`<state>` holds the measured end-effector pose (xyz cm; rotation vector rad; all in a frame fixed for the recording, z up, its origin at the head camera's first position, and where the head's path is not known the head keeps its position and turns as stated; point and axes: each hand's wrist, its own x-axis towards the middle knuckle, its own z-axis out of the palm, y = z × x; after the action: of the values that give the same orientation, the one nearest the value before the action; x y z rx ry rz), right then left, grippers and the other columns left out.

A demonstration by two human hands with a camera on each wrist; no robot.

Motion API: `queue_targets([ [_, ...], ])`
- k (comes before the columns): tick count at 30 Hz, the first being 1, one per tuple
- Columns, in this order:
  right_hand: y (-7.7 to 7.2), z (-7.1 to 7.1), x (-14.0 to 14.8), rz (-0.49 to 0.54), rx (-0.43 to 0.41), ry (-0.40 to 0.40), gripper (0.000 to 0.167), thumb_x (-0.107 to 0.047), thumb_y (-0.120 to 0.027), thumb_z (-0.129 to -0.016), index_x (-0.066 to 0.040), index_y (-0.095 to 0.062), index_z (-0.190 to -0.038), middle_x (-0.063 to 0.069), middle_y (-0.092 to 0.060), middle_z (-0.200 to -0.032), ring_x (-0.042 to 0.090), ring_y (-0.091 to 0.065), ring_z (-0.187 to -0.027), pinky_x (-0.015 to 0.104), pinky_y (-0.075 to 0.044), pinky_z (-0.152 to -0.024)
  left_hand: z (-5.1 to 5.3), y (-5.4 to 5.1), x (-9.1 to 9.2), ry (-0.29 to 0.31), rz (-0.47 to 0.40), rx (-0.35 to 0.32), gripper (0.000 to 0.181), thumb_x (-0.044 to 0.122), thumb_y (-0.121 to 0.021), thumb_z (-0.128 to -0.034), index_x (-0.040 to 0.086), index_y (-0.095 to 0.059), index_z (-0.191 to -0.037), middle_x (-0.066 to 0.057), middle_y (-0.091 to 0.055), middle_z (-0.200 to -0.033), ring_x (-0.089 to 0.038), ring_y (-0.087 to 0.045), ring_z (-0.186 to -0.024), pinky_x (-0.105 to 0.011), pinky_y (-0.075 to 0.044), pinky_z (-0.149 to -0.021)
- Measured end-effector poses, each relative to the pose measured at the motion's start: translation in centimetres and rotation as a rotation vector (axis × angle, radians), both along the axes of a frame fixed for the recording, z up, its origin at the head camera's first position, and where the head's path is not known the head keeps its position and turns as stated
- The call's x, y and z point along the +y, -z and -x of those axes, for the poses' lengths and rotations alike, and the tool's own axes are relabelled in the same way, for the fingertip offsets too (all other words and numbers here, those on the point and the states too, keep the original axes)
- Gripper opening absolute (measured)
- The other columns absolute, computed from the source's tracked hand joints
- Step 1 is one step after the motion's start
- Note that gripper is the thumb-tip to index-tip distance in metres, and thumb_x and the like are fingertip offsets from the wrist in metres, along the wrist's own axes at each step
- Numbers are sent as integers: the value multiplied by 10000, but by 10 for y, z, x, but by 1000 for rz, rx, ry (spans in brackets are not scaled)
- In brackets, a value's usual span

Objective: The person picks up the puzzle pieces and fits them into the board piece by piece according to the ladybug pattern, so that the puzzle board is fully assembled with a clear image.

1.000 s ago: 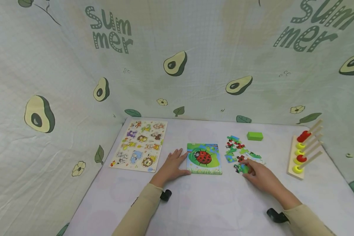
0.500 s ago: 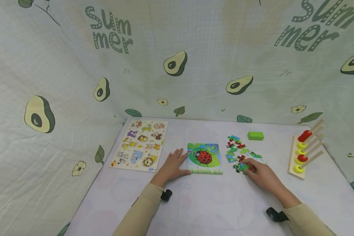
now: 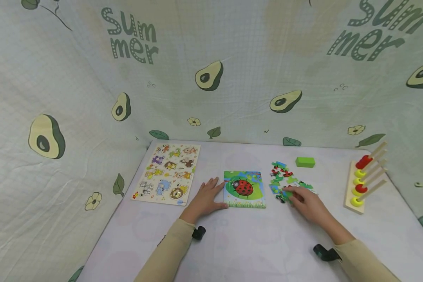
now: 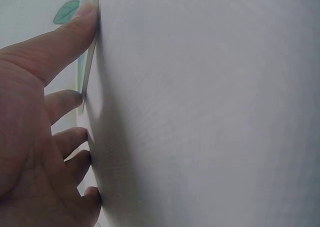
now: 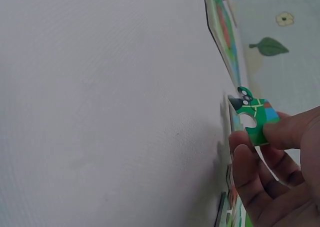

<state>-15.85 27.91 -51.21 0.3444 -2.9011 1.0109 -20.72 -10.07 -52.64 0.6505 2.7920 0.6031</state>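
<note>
A square ladybug puzzle board [image 3: 244, 189] lies flat at the middle of the table. At its left edge rests my left hand [image 3: 206, 198], fingers spread; in the left wrist view the thumb [image 4: 75, 34] touches the board's edge. My right hand [image 3: 308, 203] pinches a green puzzle piece [image 5: 257, 118] with a rounded notch and a black-and-white detail between thumb and fingers. Several loose puzzle pieces [image 3: 277, 179], green, red and blue, lie beside and beyond that hand, some hidden by it.
An animal picture board [image 3: 167, 175] lies at the left. Behind the loose pieces sits a green block [image 3: 305, 162]. A wooden peg stand [image 3: 354, 188] with red and yellow rings stands at the right. A printed cloth [image 3: 246, 43] hangs behind the table.
My right hand has shifted slightly left with the green puzzle piece, which now sits higher and further from where it lay. The left hand stays in place.
</note>
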Motion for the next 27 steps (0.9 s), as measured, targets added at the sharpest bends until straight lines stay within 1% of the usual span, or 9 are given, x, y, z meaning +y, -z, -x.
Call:
queue_targets([
  [2, -1, 2, -1, 14, 2, -1, 326, -21, -611, -994, -105, -671, -1303, 18, -593, -897, 118, -489, -717, 253, -424, -581, 0, 0, 0, -1, -3, -2, 889, 542, -739, -882, 195, -351, -1602, -113, -216, -1680, -294, -122, -1563, -494, -77, -1267],
  [4, -1, 4, -3, 21, 4, 0, 338, -11, -603, -995, -108, -663, -1312, -3, -580, -868, 119, -490, -721, 250, -428, -590, 0, -1, 0, 0, -6, -5, 890, 542, -738, -882, 194, -350, -1603, -112, -215, -1680, -293, -120, -1563, -493, -76, -1268],
  [7, -3, 7, -6, 44, -10, -1, 355, -20, -611, -991, -112, -649, -1332, 5, -578, -846, 136, -482, -725, 257, -418, -592, 0, -2, 0, 0, -9, -7, 889, 538, -741, -881, 193, -352, -1602, -114, -215, -1680, -294, -120, -1563, -495, -78, -1268],
  [12, -5, 10, -13, 62, -30, 6, 409, -78, -657, -984, -121, -615, -1388, 35, -567, -863, 155, -479, -751, 268, -403, -591, -1, -2, 0, -1, 1, -10, 891, 544, -738, -881, 199, -347, -1604, -112, -213, -1681, -290, -118, -1564, -492, -82, -1268],
  [16, -1, 16, -19, 58, -19, 11, 457, -70, -675, -968, -127, -573, -1410, 77, -637, -975, 177, -573, -831, 299, -490, -664, 0, -1, 0, -4, 1, -15, 892, 544, -741, -879, 203, -349, -1604, -111, -213, -1681, -288, -117, -1564, -490, -80, -1267],
  [19, 2, 21, -23, 78, -5, 14, 411, -54, -686, -953, -103, -577, -1346, 101, -668, -1005, 196, -626, -865, 330, -531, -711, 0, -1, 0, -7, -4, -19, 893, 543, -742, -878, 204, -348, -1604, -108, -210, -1682, -284, -113, -1564, -485, -74, -1268],
  [23, 3, 26, -30, 106, -7, 13, 323, -62, -668, -965, -106, -615, -1280, 81, -660, -980, 187, -600, -826, 306, -507, -674, 0, 0, 0, -7, -11, -16, 897, 539, -748, -874, 200, -349, -1603, -108, -213, -1682, -285, -115, -1564, -492, -75, -1268],
  [27, 4, 32, -39, 120, -8, -2, 331, -89, -643, -988, -150, -657, -1313, 45, -633, -935, 169, -531, -774, 287, -444, -637, 0, 1, 0, -7, -19, -18, 898, 531, -754, -873, 195, -351, -1602, -113, -214, -1681, -294, -117, -1564, -503, -79, -1266],
])
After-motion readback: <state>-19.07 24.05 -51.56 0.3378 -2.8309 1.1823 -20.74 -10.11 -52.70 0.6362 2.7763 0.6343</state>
